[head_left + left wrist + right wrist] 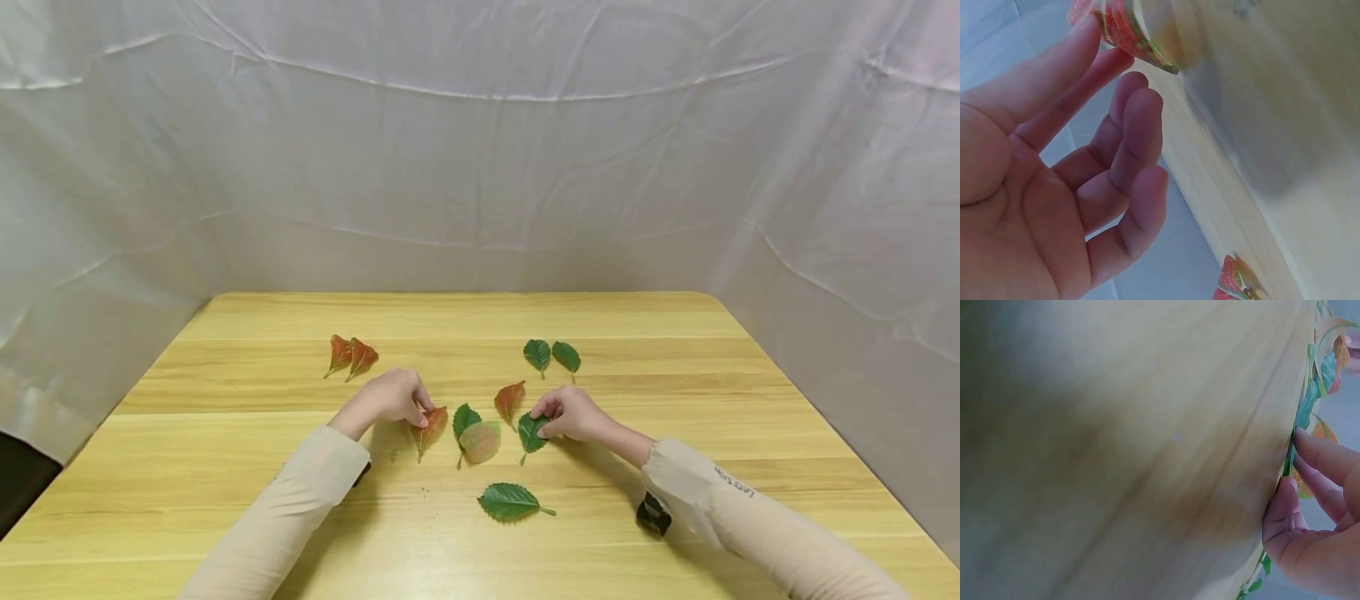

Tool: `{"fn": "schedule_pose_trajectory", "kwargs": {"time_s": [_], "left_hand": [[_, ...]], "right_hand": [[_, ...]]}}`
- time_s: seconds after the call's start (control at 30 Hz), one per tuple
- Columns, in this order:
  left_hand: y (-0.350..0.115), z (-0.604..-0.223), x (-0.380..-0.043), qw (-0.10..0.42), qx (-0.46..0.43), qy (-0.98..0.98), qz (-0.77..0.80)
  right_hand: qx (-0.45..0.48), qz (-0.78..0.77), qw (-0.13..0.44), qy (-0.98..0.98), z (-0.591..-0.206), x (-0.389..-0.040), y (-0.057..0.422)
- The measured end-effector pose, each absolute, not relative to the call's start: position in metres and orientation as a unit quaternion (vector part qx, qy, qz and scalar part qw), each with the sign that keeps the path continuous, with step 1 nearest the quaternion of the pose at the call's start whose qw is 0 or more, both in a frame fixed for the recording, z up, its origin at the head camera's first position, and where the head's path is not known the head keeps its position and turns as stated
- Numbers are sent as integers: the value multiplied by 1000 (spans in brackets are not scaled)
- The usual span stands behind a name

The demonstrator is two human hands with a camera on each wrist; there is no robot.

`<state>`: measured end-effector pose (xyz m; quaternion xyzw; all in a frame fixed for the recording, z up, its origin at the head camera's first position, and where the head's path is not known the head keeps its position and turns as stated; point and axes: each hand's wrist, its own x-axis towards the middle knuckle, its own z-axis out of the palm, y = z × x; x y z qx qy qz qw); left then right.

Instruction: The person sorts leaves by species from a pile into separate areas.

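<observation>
The left grip (392, 396) pinches a veined red leaf (432, 429). The right grip (570, 414) pinches an oval green leaf (529, 433) beside a pointed orange-red leaf (508, 401).

In head view, note red leaf (433, 429) pt. hidden by L hand (393, 397) (7 o'clock), green leaf (529, 436) pt. hidden by R hand (573, 414) (5 o'clock). Can't fully read sleeve lettering (735, 482) at 4, nor ID dark patch (22, 482) cut by edge, approx. 8, nor tiny specks (424, 492) btwn 6 & 7. In L-wrist view, see red leaf cropped at top, btwn 11 & 12, 2nd red leaf (1229, 281) cropped at 5. In R-wrist view, see L hand cropped at 2, R hand at 4, tabletop (1063, 397) blurred at 10.
</observation>
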<state>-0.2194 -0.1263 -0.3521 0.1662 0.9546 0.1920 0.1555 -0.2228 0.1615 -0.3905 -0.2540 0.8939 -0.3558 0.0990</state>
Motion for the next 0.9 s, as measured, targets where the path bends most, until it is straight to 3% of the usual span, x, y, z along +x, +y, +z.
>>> {"fn": "schedule_pose_trajectory", "kwargs": {"time_s": [0.5, 0.9], "left_hand": [[-115, -347, -218, 86, 197, 951, 222], [-95, -345, -225, 78, 236, 938, 240]], "right_hand": [[-250, -357, 103, 894, -392, -223, 162], [-245, -359, 106, 894, -391, -222, 162]]}}
